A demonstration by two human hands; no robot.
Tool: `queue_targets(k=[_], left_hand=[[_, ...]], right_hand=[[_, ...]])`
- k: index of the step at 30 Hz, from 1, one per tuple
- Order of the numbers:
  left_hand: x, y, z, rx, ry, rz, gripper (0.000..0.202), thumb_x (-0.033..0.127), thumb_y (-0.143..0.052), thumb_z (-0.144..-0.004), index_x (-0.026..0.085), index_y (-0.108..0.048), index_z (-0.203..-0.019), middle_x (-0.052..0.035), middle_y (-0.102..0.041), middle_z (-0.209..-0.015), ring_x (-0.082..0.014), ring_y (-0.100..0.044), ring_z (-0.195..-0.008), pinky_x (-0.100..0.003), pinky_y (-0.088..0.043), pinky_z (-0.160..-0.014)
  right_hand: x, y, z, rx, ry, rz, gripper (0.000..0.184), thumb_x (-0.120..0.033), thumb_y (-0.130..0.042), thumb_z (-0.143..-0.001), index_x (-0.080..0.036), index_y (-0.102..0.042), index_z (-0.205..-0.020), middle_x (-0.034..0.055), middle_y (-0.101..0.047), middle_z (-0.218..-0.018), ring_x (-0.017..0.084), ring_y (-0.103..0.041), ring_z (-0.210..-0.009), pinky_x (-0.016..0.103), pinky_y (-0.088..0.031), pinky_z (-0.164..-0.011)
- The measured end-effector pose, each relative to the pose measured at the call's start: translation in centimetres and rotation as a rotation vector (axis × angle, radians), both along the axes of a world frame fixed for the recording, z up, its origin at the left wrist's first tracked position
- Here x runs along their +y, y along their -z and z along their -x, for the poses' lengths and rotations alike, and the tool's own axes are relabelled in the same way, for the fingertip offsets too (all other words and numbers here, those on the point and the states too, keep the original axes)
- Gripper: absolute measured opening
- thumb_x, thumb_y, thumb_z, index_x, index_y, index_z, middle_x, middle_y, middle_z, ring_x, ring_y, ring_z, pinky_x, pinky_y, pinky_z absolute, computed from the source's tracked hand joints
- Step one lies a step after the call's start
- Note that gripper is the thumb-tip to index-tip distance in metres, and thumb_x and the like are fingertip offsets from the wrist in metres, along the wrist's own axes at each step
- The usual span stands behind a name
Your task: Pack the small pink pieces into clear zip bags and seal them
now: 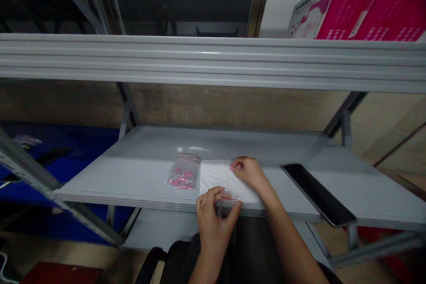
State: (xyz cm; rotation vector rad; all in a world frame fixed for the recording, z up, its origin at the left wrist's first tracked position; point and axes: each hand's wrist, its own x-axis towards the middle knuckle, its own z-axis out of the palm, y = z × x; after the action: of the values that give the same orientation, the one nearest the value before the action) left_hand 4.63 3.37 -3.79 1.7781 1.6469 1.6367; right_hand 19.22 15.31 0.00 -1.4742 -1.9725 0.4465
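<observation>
My left hand (214, 213) is at the front edge of the grey shelf (140, 159), its fingers pinched on a small clear plastic bag (229, 196). My right hand (249, 172) rests on a white sheet (216, 177) lying on the shelf, with its fingertips closed on a small pink piece (232, 168). To the left of the sheet lies a clear bag holding several pink pieces (183, 173).
A dark flat phone or tablet (317, 193) lies on the shelf to the right. A grey beam of an upper shelf (213, 60) crosses above, with a pink and white box (359, 2) on it. Blue surface at the left.
</observation>
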Motion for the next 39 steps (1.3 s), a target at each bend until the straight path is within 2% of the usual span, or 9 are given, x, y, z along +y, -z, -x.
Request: queue_targets(k=[3,6,10,13,18,23,33,36,39], left_hand=[[0.0,0.0,0.0,-0.001,0.002,0.003,0.035,0.028,-0.08,-0.071,0.023,-0.06,-0.1,0.0006,-0.075,-0.079,-0.0251,-0.07,-0.081,-0.043,-0.049,-0.08],[-0.1,0.0,0.1,-0.005,0.006,0.007,0.034,0.029,-0.079,-0.072,0.023,-0.06,-0.099,0.0003,-0.075,-0.079,-0.0256,-0.07,-0.082,-0.043,-0.049,-0.081],[-0.2,0.1,0.1,-0.017,0.027,0.02,0.034,0.03,-0.077,-0.074,0.023,-0.059,-0.102,-0.0008,-0.075,-0.082,-0.0254,-0.07,-0.083,-0.044,-0.048,-0.083],[-0.1,0.2,0.1,-0.022,0.027,0.019,0.036,0.029,-0.078,-0.073,0.023,-0.058,-0.103,-0.0003,-0.075,-0.083,-0.0251,-0.07,-0.084,-0.043,-0.048,-0.083],[-0.1,0.1,0.0,-0.025,0.033,0.024,0.035,0.028,-0.078,-0.074,0.023,-0.057,-0.102,0.0008,-0.075,-0.081,-0.0253,-0.071,-0.083,-0.045,-0.046,-0.085],[-0.1,-0.2,0.1,-0.025,0.03,0.02,0.034,0.028,-0.078,-0.074,0.023,-0.058,-0.1,0.0004,-0.075,-0.082,-0.026,-0.071,-0.083,-0.044,-0.047,-0.083],[0.0,0.5,0.0,-0.004,0.034,-0.005,0.038,0.025,-0.08,-0.073,0.025,-0.056,-0.102,0.0033,-0.075,-0.083,-0.0247,-0.069,-0.084,-0.043,-0.044,-0.084],[0.0,0.4,0.0,-0.013,0.032,0.005,0.039,0.025,-0.08,-0.073,0.025,-0.055,-0.103,0.0032,-0.075,-0.083,-0.0247,-0.069,-0.083,-0.042,-0.044,-0.083],[-0.1,0.2,0.1,-0.015,0.03,0.007,0.038,0.026,-0.08,-0.072,0.025,-0.056,-0.103,0.003,-0.075,-0.082,-0.0249,-0.07,-0.083,-0.042,-0.045,-0.083]], right_hand=[[0.0,0.1,0.1,0.01,0.008,0.001,0.018,-0.008,-0.058,-0.07,-0.013,-0.075,-0.074,0.0086,-0.072,-0.072,0.018,-0.061,-0.066,0.026,-0.042,-0.065],[-1.1,-1.0,0.1,0.043,-0.036,0.022,0.016,-0.013,-0.058,-0.072,-0.013,-0.074,-0.074,0.0061,-0.07,-0.069,0.016,-0.059,-0.064,0.025,-0.042,-0.061],[-3.9,-3.6,-0.4,0.13,-0.292,0.133,0.014,-0.024,-0.064,-0.078,-0.017,-0.075,-0.082,-0.0005,-0.064,-0.066,0.013,-0.054,-0.06,0.022,-0.04,-0.055],[-4.7,-4.4,-0.8,0.197,-0.427,0.21,0.018,-0.027,-0.064,-0.08,-0.018,-0.075,-0.091,-0.0004,-0.064,-0.07,0.012,-0.055,-0.062,0.022,-0.042,-0.058],[-2.2,-2.4,-0.5,0.113,-0.138,0.084,0.018,-0.017,-0.057,-0.077,-0.012,-0.074,-0.082,0.0058,-0.07,-0.071,0.016,-0.061,-0.064,0.024,-0.045,-0.06],[-0.3,-0.8,0.4,0.028,-0.041,-0.001,0.017,-0.007,-0.056,-0.07,-0.013,-0.072,-0.071,0.0058,-0.068,-0.067,0.016,-0.059,-0.062,0.025,-0.041,-0.061],[0.3,-0.3,1.1,-0.021,-0.013,0.002,0.019,-0.003,-0.056,-0.066,-0.014,-0.071,-0.066,0.0078,-0.07,-0.068,0.018,-0.06,-0.063,0.025,-0.04,-0.063],[-0.6,-1.1,1.1,0.018,-0.057,0.038,0.015,-0.007,-0.058,-0.07,-0.014,-0.072,-0.068,0.0061,-0.068,-0.065,0.017,-0.059,-0.061,0.025,-0.041,-0.06],[-2.7,-2.8,0.7,0.079,-0.188,0.11,0.011,-0.022,-0.065,-0.077,-0.016,-0.074,-0.077,0.0021,-0.067,-0.064,0.015,-0.059,-0.06,0.022,-0.042,-0.055]])
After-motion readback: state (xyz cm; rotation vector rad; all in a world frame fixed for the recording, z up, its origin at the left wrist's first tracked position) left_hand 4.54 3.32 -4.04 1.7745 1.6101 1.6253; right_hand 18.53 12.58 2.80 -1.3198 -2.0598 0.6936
